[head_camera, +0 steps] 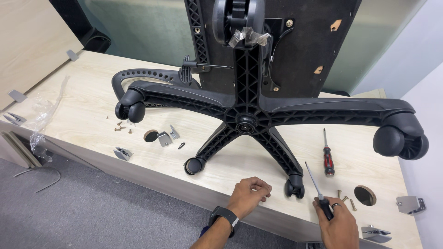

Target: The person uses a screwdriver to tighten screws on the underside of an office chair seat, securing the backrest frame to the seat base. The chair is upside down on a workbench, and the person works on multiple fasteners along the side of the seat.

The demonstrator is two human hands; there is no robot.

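Note:
A black office chair lies on its side on a light wooden tabletop (pixel 83 99), its five-armed base (pixel 247 121) facing me. My left hand (pixel 248 196) rests on the table's front edge with curled fingers, holding nothing I can see, just left of the near castor (pixel 294 188). My right hand (pixel 339 226) grips the black handle of a screwdriver (pixel 317 189) whose shaft points up and left toward that castor. A second screwdriver (pixel 328 157) with a red and black handle lies on the table to the right.
Loose brass screws (pixel 345 199) lie beside my right hand, more screws (pixel 122 127) at left. Round cable holes (pixel 364 195) (pixel 150 135), small metal brackets (pixel 164 138) (pixel 122 153) (pixel 410 204), clear plastic wrap (pixel 41 117) at left. Grey carpet floor (pixel 92 207) below the table edge.

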